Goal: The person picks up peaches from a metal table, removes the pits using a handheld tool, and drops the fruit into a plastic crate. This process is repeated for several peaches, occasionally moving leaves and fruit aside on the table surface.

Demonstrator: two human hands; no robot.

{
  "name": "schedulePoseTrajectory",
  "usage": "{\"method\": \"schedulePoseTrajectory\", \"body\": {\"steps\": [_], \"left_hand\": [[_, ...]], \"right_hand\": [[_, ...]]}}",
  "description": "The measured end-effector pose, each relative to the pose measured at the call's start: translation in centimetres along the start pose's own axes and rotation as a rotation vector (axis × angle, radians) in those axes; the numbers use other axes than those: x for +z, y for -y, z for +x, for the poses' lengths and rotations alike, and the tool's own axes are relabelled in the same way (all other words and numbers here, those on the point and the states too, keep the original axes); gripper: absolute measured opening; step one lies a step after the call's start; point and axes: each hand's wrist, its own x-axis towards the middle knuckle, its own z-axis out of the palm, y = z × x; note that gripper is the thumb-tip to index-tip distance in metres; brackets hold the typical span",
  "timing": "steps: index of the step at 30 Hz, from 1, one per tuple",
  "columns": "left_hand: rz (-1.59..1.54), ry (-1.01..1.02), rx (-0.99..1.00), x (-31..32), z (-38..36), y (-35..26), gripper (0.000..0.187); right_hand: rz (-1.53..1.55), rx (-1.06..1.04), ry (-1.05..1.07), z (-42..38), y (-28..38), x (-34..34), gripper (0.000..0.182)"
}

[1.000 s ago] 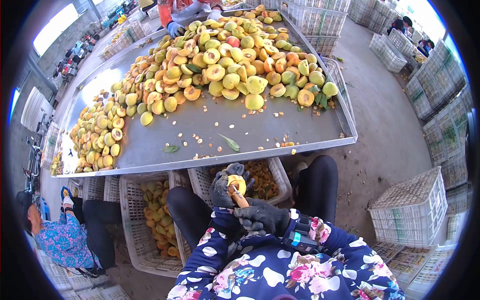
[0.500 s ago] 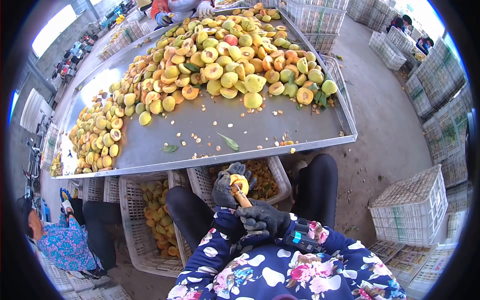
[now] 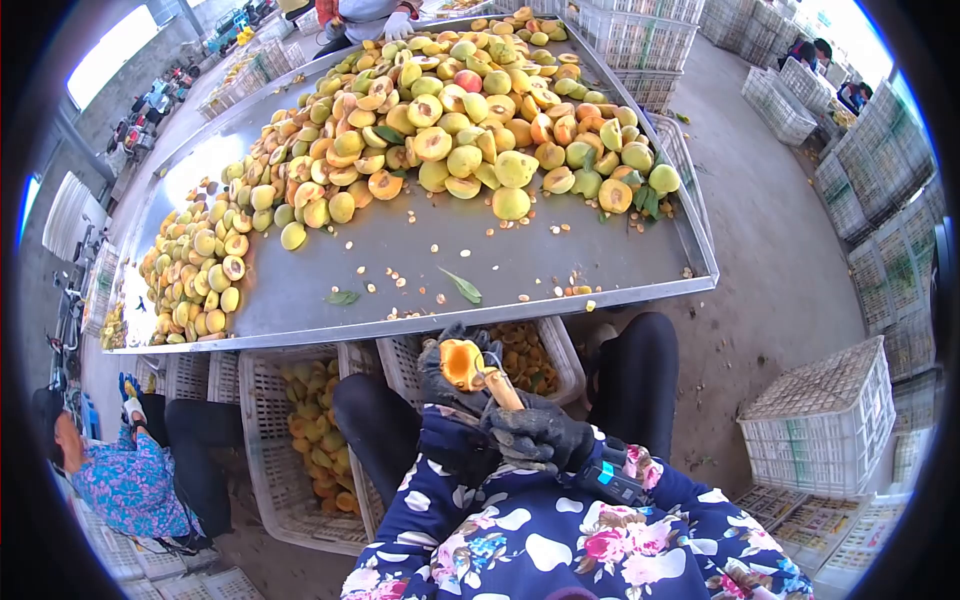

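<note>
In a dark glove, my left hand (image 3: pixel 440 385) is wrapped round a halved orange fruit (image 3: pixel 461 364), whose hollow cut face points up. My right hand (image 3: pixel 540 432), also gloved, grips a tool with a wooden handle (image 3: pixel 504 391); the tool's tip is against the fruit's edge. Both hands are close together over my lap, just in front of the metal table (image 3: pixel 390 326). On that table lies a large heap of whole and halved yellow-green fruit (image 3: pixel 432 143).
Below the table edge stand a crate of fruit pieces (image 3: pixel 572 372) and a crate of halves (image 3: pixel 262 460). A person in a blue patterned top (image 3: pixel 135 485) sits at left; another's gloved hand (image 3: pixel 398 26) is across the table. Stacked crates (image 3: pixel 820 425) stand right.
The fruit has turned so its hollow face shows more, and it has moved slightly left. My right hand and the tool have shifted a little to the right.
</note>
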Motion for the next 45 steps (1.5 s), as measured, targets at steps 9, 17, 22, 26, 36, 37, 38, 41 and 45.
{"method": "schedulePoseTrajectory", "body": {"steps": [9, 17, 22, 26, 36, 37, 38, 41, 45], "left_hand": [[0.47, -0.464, 0.176, -10.8, -3.9, -19.8, 0.03], [1.228, -0.171, 0.307, -4.8, 8.0, -21.7, 0.028], [0.939, 0.044, 0.178, 6.6, 23.4, -17.6, 0.04], [1.633, 0.037, 0.336, 9.8, 30.7, -12.4, 0.059], [-0.074, 0.148, -0.4, 3.8, 26.1, -13.6, 0.039], [-0.291, 0.183, -0.436, 5.0, 23.5, -14.8, 0.04], [-0.307, 0.108, -0.453, 6.5, 20.9, -16.3, 0.043], [-0.491, 0.063, -0.475, 7.6, 14.9, -17.9, 0.061], [-0.06, 0.17, -0.247, 8.3, 8.7, -17.0, 0.049]], "right_hand": [[-0.817, 0.261, -0.311, 1.1, 3.6, -2.9, 0.022], [-0.945, 0.278, -0.375, 2.2, 5.4, -7.2, 0.028], [-0.834, 0.308, -0.322, 2.7, 4.9, -9.3, 0.03], [-0.913, 0.263, -0.383, 2.5, 6.0, -8.6, 0.03], [-0.932, 0.221, -0.275, 2.2, 6.6, -7.5, 0.032], [-0.853, 0.213, -0.26, 1.6, 7.2, -6.5, 0.034], [-0.775, 0.208, -0.243, 1.1, 7.5, -5.9, 0.037], [-0.615, 0.033, -0.193, 0.3, 7.1, -5.5, 0.041], [-0.812, -0.163, -0.244, 0.1, 7.5, -2.3, 0.035]]}}
